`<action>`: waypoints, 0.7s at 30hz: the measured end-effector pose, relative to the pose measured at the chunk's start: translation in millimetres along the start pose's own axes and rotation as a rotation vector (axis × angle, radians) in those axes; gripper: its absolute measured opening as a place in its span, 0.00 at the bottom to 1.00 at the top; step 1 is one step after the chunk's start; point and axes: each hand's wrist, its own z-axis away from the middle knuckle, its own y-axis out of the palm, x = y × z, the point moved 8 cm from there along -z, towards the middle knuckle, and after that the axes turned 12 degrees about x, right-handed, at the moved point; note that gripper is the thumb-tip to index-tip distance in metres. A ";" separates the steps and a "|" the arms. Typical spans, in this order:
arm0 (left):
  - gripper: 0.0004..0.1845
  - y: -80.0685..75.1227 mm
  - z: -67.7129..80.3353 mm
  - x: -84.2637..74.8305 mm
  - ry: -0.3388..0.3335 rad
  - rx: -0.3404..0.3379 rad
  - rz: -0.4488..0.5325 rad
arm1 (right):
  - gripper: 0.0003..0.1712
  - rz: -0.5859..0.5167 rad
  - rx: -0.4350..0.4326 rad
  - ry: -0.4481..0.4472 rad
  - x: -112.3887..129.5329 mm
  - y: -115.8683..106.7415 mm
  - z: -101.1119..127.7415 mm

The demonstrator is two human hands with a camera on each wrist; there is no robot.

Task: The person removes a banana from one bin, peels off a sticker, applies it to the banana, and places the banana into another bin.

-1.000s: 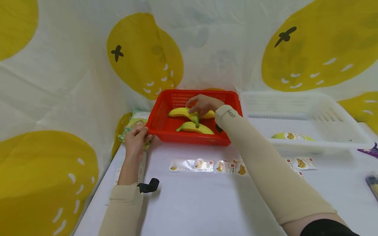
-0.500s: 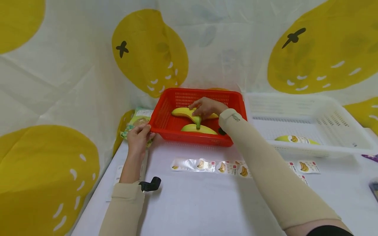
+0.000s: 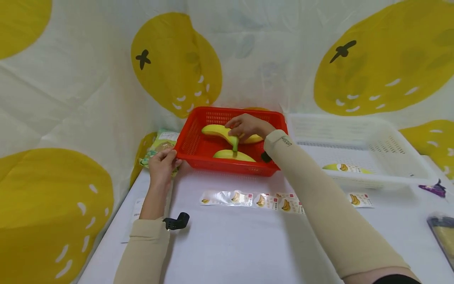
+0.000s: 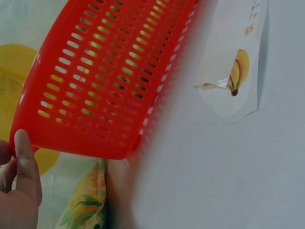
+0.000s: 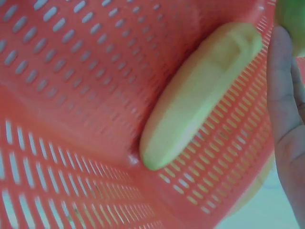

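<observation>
My left hand [image 3: 162, 163] pinches the near left corner of the red plastic basket [image 3: 227, 167]; its fingers also show on the rim in the left wrist view. Inside, my right hand [image 3: 247, 125] grips a yellow banana [image 3: 218, 131] whose green stem end points toward me. Another banana [image 3: 234, 155] lies by the near wall, and a third banana [image 3: 254, 139] is partly hidden behind the right hand. In the right wrist view, fingers [image 5: 283, 90] touch the green end [image 5: 291, 24] of the gripped banana, while another banana [image 5: 200, 95] rests on the basket floor.
A white basket [image 3: 383, 177] stands to the right, holding one banana [image 3: 330, 167] with a label. Banana-print sticker strips [image 3: 244, 199] lie in front of the red basket. Left of it sits a green plastic package [image 3: 159, 148]. A dark-edged packet [image 3: 443, 232] lies at far right.
The right hand's fingers have closed round the banana, and its far end has risen slightly in the red basket. The left hand has stayed at the basket's corner. The head view has shifted slightly.
</observation>
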 end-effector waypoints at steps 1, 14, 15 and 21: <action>0.18 0.8 -1.3 0.4 -0.005 0.002 -0.001 | 0.26 -0.004 -0.007 -0.007 2.0 -2.5 4.1; 0.19 2.9 -19.0 -3.7 -0.019 -0.007 0.087 | 0.27 -0.018 -0.107 -0.069 40.8 -35.6 58.4; 0.20 2.1 -20.6 -4.4 -0.019 -0.007 0.092 | 0.27 -0.023 -0.107 -0.083 43.9 -35.6 62.7; 0.19 -9.7 -23.4 -6.0 -0.038 -0.049 0.120 | 0.26 0.025 -0.088 -0.210 58.1 -18.2 91.7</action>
